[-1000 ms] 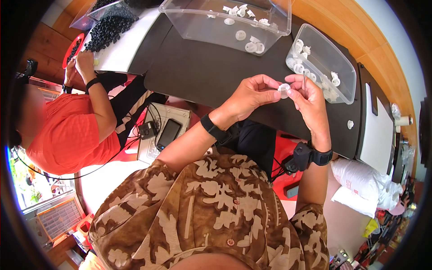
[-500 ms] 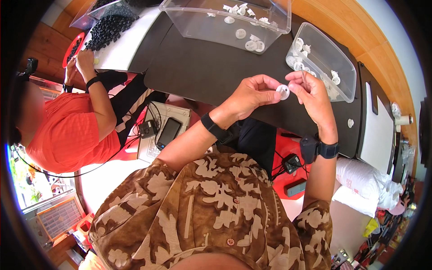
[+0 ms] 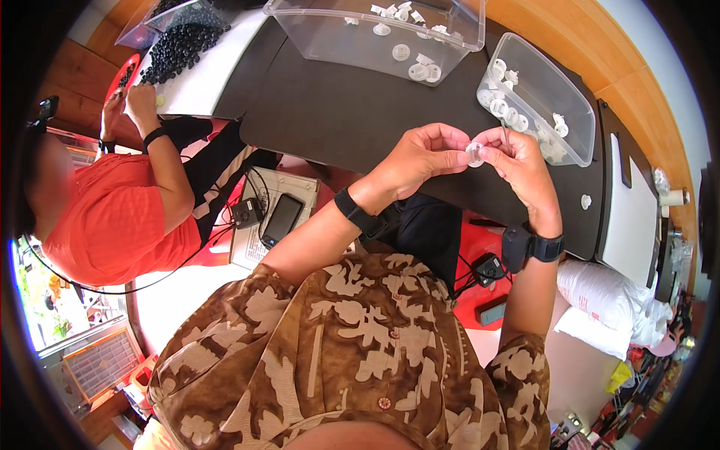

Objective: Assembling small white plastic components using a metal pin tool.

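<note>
Over the near edge of the dark table [image 3: 330, 112], my left hand [image 3: 426, 159] pinches a small round white plastic piece [image 3: 474, 154] between thumb and fingertips. My right hand [image 3: 525, 166] is closed on the same piece from the other side, its thumb and forefinger pressed against it. Both hands partly hide the piece. Just beyond my right hand stands a smaller clear plastic bin [image 3: 553, 81] with several similar white pieces inside. A larger clear bin [image 3: 330, 51] with more white pieces is at the far side.
A loose white piece [image 3: 586, 201] lies on the table at right, near a white board [image 3: 634, 214]. At left, a person in a red shirt [image 3: 120, 214] handles small dark pieces beside a dark pile [image 3: 180, 54]. A phone [image 3: 283, 219] rests on a box below the table.
My right hand has moved in to the left, and its thumb and forefinger now grip the white piece. My left hand keeps its hold, almost unmoved.
</note>
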Tool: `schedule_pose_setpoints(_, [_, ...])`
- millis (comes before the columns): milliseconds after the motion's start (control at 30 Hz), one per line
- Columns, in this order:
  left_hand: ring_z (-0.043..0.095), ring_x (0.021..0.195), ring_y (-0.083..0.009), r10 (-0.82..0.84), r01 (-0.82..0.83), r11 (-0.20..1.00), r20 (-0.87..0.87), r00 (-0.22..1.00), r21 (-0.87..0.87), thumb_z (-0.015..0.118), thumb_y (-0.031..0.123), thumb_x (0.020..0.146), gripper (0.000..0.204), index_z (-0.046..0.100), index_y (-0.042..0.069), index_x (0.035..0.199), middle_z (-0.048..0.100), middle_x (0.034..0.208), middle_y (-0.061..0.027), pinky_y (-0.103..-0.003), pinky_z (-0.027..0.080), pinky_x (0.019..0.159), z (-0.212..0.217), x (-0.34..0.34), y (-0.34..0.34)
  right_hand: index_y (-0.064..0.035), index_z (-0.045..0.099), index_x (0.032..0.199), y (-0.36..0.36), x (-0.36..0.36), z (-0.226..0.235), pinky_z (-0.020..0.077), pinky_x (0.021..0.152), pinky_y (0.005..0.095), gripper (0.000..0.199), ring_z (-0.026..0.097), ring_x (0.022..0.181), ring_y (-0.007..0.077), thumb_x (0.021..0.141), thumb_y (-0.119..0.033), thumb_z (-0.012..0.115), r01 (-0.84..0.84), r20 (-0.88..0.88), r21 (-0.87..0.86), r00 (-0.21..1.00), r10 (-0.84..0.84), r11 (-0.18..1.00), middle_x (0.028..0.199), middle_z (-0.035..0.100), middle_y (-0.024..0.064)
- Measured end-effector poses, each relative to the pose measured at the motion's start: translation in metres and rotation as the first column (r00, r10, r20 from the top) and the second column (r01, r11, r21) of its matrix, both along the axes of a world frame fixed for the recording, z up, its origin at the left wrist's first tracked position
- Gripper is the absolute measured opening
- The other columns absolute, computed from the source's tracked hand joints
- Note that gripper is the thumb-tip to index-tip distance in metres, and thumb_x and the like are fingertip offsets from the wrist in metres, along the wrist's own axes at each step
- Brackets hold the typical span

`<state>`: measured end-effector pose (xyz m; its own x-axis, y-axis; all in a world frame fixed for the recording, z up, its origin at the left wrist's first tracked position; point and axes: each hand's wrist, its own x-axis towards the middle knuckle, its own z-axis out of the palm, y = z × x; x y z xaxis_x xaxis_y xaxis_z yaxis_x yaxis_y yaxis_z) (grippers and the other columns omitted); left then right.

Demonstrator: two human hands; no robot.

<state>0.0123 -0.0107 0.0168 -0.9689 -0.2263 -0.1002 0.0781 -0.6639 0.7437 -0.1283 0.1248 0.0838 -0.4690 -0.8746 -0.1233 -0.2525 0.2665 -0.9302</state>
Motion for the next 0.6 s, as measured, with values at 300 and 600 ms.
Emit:
schedule_pose_setpoints(300, [0.062, 0.1, -0.0159, -0.013, 0.013, 0.999, 0.006, 1.0, -0.03, 0.065, 0.006, 0.088, 0.029, 0.057, 0.003, 0.115, 0.062, 0.109, -0.0063, -0.029, 0.052, 0.089, -0.004, 0.001, 0.003, 0.0012, 0.065, 0.092, -0.007, -0.004, 0.005, 0.047, 0.072, 0.0237, 0.008, 0.059, 0.076, 0.0081, 0.087, -0.002, 0.059, -0.094, -0.113, 0.069, 0.988, 0.101, 0.993, 0.082, 0.065, 0.003])
schedule_pose_setpoints(600, [0.062, 0.1, -0.0165, 0.053, -0.057, 0.986, 0.032, 0.998, 0.159, 0.065, 0.006, 0.088, 0.028, 0.057, 0.003, 0.115, 0.062, 0.109, -0.0063, -0.03, 0.052, 0.09, -0.008, -0.001, 0.004, 0.0025, 0.062, 0.092, -0.008, 0.007, -0.003, 0.047, 0.066, 0.0233, 0.008, 0.058, 0.07, 0.0069, 0.085, 0.0, 0.062, 0.04, -0.233, -0.058, 0.971, -0.053, 0.998, 0.078, 0.063, 0.0038])
